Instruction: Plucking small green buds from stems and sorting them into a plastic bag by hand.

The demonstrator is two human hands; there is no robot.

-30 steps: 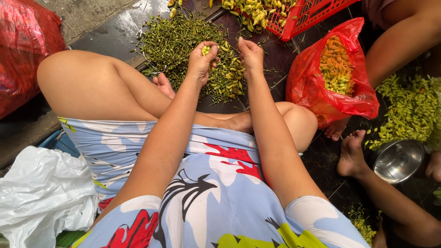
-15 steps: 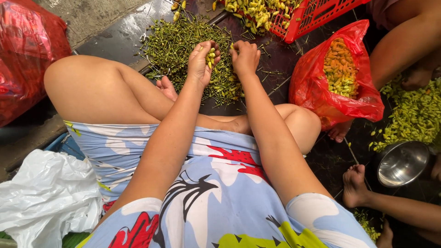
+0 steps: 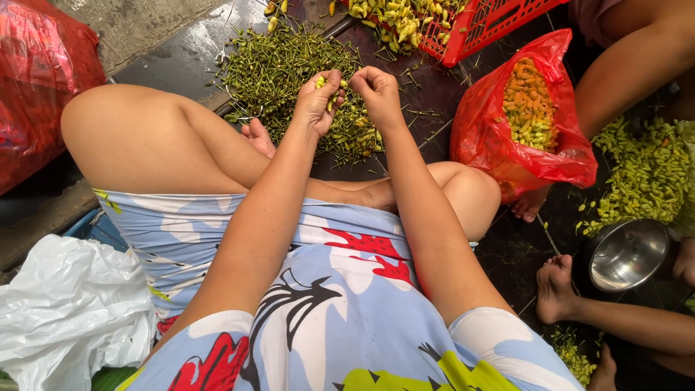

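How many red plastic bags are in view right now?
2. One red bag sits at the far left edge, contents unseen. The other red bag lies open, right of the hands, holding orange and yellow peppers. More may lie outside the frame.

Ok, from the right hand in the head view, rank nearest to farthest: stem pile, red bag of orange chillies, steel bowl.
1. Stem pile: directly under and beside the right hand.
2. Red bag of orange chillies: to its right.
3. Steel bowl: far right, lower down.

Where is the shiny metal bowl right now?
In the head view, the shiny round metal bowl sits low on the right, beside another person's bare foot and just below a heap of yellow-green chillies.
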